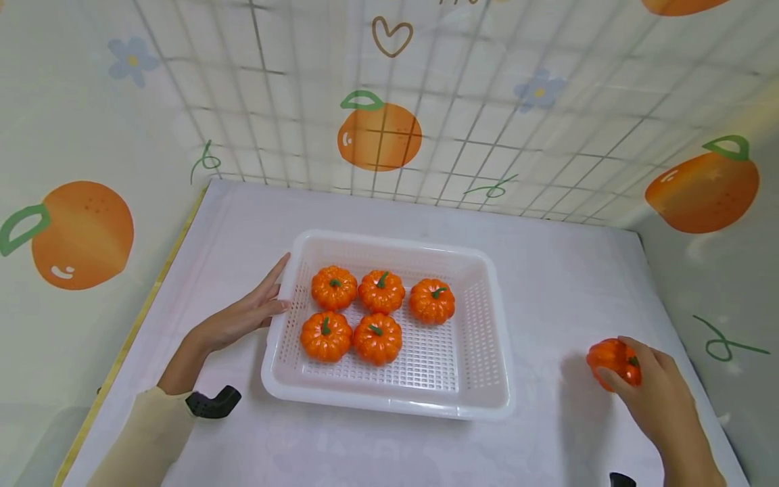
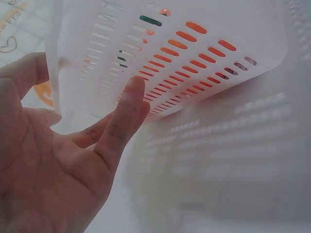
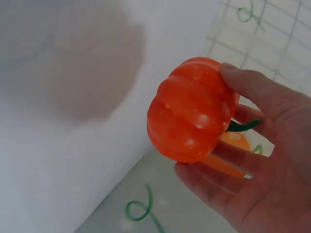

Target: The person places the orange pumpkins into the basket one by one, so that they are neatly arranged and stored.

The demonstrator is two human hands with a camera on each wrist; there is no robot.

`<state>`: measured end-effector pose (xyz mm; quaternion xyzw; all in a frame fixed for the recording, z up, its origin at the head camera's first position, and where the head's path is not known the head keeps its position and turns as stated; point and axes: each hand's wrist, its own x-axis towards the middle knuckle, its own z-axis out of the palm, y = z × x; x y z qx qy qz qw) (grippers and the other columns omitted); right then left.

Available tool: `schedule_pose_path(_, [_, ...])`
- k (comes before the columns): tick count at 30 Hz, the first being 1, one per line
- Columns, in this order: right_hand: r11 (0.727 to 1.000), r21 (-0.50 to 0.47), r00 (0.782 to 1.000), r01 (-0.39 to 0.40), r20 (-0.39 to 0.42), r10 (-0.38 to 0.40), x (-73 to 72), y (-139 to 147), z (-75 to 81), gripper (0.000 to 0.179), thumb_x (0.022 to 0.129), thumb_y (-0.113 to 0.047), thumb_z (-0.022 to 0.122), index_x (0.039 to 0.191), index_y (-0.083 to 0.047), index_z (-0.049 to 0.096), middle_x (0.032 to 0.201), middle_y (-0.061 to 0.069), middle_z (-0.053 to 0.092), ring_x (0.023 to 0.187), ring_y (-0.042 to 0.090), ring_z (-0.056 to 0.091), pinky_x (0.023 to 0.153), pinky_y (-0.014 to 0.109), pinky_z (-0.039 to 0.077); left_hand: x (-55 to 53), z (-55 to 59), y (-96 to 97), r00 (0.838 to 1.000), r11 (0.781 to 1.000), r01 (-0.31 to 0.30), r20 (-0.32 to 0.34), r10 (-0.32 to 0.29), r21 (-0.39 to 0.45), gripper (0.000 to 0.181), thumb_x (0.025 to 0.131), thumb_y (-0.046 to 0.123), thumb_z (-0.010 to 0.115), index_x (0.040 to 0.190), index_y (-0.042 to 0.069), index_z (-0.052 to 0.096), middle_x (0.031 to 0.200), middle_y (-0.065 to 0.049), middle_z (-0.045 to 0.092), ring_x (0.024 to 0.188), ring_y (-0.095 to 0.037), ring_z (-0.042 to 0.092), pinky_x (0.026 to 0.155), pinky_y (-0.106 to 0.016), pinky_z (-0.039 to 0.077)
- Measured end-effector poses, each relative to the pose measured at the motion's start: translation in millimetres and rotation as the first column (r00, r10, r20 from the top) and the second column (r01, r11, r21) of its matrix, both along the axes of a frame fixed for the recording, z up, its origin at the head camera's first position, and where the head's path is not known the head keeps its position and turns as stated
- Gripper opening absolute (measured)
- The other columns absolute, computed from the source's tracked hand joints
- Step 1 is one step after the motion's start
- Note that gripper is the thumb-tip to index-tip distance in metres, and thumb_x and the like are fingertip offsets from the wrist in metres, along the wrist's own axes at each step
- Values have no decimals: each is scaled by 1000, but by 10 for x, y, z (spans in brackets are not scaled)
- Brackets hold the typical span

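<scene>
My left hand point(image 1: 246, 318) holds the left rim of a white plastic basket point(image 1: 487, 406). In the left wrist view the thumb reaches over the rim and other fingers point(image 2: 129, 104) lie against the slotted outer wall. Several glossy orange toy pumpkins with green stems, one of them a pumpkin point(image 1: 432, 302) on the right of the group, sit inside in two rows. To the right of the basket, my right hand point(image 1: 660, 392) grips another toy pumpkin point(image 3: 192, 114) between thumb and fingers, stem toward the palm. It hangs above the table, its shadow falling to the left.
The basket stands mid-table on a white cloth point(image 1: 389, 446). A gridded curtain with printed oranges point(image 1: 380, 138) rises along the back, and pale walls flank both sides. Yellow tape point(image 1: 130, 331) marks the table's left edge. A black strap end point(image 1: 213, 402) sticks out at the left wrist.
</scene>
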<state>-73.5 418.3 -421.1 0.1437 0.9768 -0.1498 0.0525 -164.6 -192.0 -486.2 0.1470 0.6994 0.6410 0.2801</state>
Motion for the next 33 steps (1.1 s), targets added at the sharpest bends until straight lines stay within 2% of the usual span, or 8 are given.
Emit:
schedule_pose_path(6, [993, -10, 988, -117, -99, 115, -105, -204, 144, 73, 95, -29, 69, 150, 3, 33, 135, 42, 32, 111, 58, 37, 80, 74, 45, -4, 10, -5, 1000, 1000, 3, 5, -4, 15, 77, 105, 29, 50, 154, 53, -4, 165, -7, 12, 140, -36, 38, 108, -60, 35])
schedule_pose_path(16, [974, -31, 957, -223, -197, 213, -321, -557, 313, 70, 93, -24, 71, 150, -2, 37, 139, 38, 35, 111, 57, 40, 77, 71, 47, -8, 38, -8, 1000, 1000, 3, 8, -4, 17, 78, 104, 28, 51, 154, 54, -3, 165, -4, 11, 141, -35, 37, 108, -59, 35])
schedule_pose_path(26, [936, -30, 912, -352, -237, 335, -492, -1035, 488, 66, 89, -20, 76, 146, -6, 46, 144, 32, 37, 117, 56, 41, 79, 70, 48, -5, 21, -5, 1000, 1000, 6, 8, -6, 23, 77, 104, 30, 50, 154, 53, -4, 165, -9, 12, 141, -37, 37, 108, -61, 33])
schedule_pose_path(33, [902, -13, 881, -431, -224, 418, -591, -1330, 563, 65, 85, -15, 80, 143, -8, 50, 145, 30, 37, 120, 56, 40, 80, 66, 50, -2, 12, -9, 1000, 999, 5, 14, -5, 32, 77, 105, 29, 50, 154, 53, -4, 165, -9, 14, 140, -37, 38, 108, -61, 34])
